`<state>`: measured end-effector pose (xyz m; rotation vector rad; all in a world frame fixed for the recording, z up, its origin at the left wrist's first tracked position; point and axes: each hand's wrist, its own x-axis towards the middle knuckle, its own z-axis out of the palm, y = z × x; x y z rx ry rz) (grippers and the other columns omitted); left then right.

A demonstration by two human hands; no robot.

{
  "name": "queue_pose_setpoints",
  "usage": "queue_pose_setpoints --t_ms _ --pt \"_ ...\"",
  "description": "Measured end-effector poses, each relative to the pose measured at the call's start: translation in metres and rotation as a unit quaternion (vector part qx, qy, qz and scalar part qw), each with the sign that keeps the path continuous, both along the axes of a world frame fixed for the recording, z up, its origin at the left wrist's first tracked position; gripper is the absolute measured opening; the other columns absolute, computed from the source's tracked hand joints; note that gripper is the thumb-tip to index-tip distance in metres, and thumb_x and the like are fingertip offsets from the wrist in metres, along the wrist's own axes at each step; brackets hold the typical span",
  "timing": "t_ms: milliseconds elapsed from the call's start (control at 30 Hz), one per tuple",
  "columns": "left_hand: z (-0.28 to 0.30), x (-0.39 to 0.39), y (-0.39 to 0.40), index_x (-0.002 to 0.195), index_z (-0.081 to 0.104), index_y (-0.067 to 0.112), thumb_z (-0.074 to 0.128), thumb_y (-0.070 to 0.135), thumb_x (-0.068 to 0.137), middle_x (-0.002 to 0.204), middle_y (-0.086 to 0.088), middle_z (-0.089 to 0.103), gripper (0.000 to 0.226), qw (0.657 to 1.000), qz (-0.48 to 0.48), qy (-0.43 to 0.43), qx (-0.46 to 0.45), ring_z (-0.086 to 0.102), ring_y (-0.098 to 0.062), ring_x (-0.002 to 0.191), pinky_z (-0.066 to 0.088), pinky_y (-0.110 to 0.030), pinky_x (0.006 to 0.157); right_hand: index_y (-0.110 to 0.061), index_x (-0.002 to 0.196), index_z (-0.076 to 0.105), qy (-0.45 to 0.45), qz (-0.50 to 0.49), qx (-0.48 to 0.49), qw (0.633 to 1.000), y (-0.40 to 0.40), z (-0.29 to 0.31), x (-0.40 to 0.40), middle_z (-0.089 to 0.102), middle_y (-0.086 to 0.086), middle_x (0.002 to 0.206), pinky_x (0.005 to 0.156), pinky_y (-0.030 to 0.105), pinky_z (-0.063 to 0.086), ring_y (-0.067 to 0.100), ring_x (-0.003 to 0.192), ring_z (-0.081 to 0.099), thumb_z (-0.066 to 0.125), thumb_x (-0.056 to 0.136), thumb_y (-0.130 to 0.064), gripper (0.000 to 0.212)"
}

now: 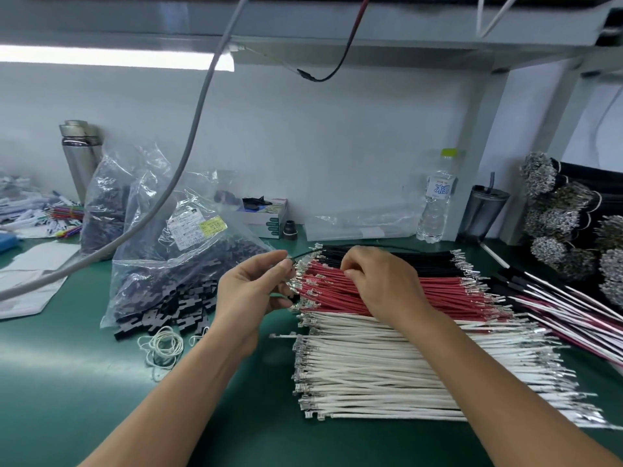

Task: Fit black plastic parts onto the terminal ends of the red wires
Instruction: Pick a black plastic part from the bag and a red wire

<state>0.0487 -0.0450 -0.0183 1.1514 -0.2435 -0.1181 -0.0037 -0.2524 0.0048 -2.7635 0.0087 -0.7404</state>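
The left hand pinches a thin black wire between thumb and forefinger at the terminals of the red wires. The right hand rests curled on that red pile; whether it holds anything cannot be told. Black parts spill from a bag at 9 o'clock; its yellow label is unreadable. A bottle at 1 o'clock bears blue script, illegible.
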Motion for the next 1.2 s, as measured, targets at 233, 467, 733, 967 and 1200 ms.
queue_pose_setpoints --t_ms 233,467,733,967,1200 --pt "0.005 -0.005 0.004 0.097 0.082 0.008 0.078 0.02 0.077 0.081 -0.012 0.073 0.024 0.995 -0.1 -0.014 0.008 0.061 -0.015 0.057 0.057 -0.028 0.054 -0.033 0.093 0.072 -0.074 0.086 0.133 0.985 0.005 -0.003 -0.042 0.063 -0.019 0.088 0.074 0.023 0.049 0.002 0.086 0.061 0.069 0.092 -0.017 0.017" --pt "0.005 -0.012 0.0 0.102 0.079 0.002 0.074 0.016 0.083 0.079 -0.013 0.071 0.025 0.984 -0.177 -0.001 0.02 0.06 -0.016 0.056 0.057 -0.028 0.054 -0.027 0.099 0.075 -0.133 0.101 0.122 0.978 0.018 -0.008 -0.048 0.064 -0.018 0.092 0.074 0.028 0.053 0.002 0.087 0.062 0.07 0.093 -0.016 0.014" --pt "0.005 -0.012 -0.002 0.093 0.081 0.003 0.077 0.019 0.078 0.077 -0.014 0.072 0.023 0.989 -0.143 0.013 0.034 0.06 -0.016 0.053 0.06 -0.029 0.054 -0.022 0.099 0.078 -0.11 0.115 0.093 0.983 0.02 -0.006 -0.05 0.064 -0.018 0.087 0.07 0.03 0.054 0.003 0.079 0.063 0.071 0.092 -0.016 0.012" --pt "0.005 -0.01 0.0 0.09 0.082 0.004 0.08 0.022 0.076 0.077 -0.013 0.071 0.022 0.992 -0.117 0.028 0.045 0.06 -0.015 0.052 0.06 -0.028 0.052 -0.022 0.096 0.078 -0.138 0.094 0.09 0.982 0.026 -0.008 -0.054 0.063 -0.017 0.085 0.063 0.018 0.047 0.001 0.073 0.059 0.071 0.092 -0.016 0.009" --pt "0.006 -0.012 -0.001 0.092 0.081 0.003 0.078 0.021 0.077 0.076 -0.013 0.069 0.024 0.986 -0.162 0.026 0.04 0.06 -0.015 0.052 0.06 -0.029 0.053 -0.024 0.099 0.077 -0.156 0.047 0.056 0.985 0.03 -0.009 -0.052 0.061 -0.014 0.093 0.057 0.009 0.039 0.002 0.07 0.056 0.068 0.095 -0.02 0.01"
